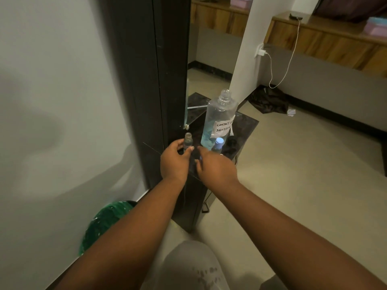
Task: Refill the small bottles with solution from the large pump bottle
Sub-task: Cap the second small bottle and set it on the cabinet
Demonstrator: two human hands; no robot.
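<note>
we see the left hand pinching the small bottle, uncapped, light, rigid plastic, tippy; right hand grip unclear. we judge the large bottle heavy, slick: grasp mid-body.

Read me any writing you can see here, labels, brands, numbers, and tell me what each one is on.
"CONTACT L..." over "SOLUTION": handwritten on the white paper label stuck to the large clear bottle; the first line's end curves out of sight.
No writing shows on the small open bottle or the blue-capped bottle.
Nothing else in view carries readable text.
</note>
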